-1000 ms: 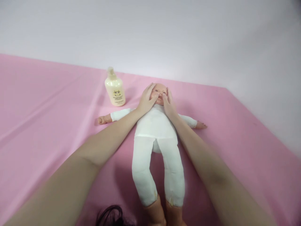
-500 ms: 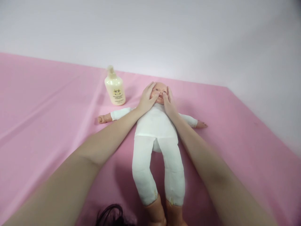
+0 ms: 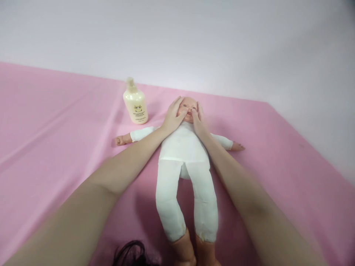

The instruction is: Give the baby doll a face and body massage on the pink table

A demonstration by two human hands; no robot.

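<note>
1. The baby doll (image 3: 184, 147) lies on its back in the middle of the pink surface (image 3: 55, 140), arms spread and legs toward the camera, in a white body suit.
2. The left hand (image 3: 173, 118) cups the side of the doll's head with fingers spread open, thumb laid across the cheek; the right hand (image 3: 199, 122) mirrors it on the other side, also open and flat, gripping nothing (both simply rest on the face).
3. Risk, as I judge it: thumbs pressing near the eyes and nose could slip into them if pressure is uneven, and the light doll could slide on the smooth pink cover.
4. The cream bottle (image 3: 135, 103) stands upright just beside the left forearm; a wide sweep of that arm could tip it over.
5. The bottle's label shows a small yellow emblem and lines of print, too small to read; no brand is legible.
6. Dark hair (image 3: 130, 255) hangs at the bottom edge.
</note>
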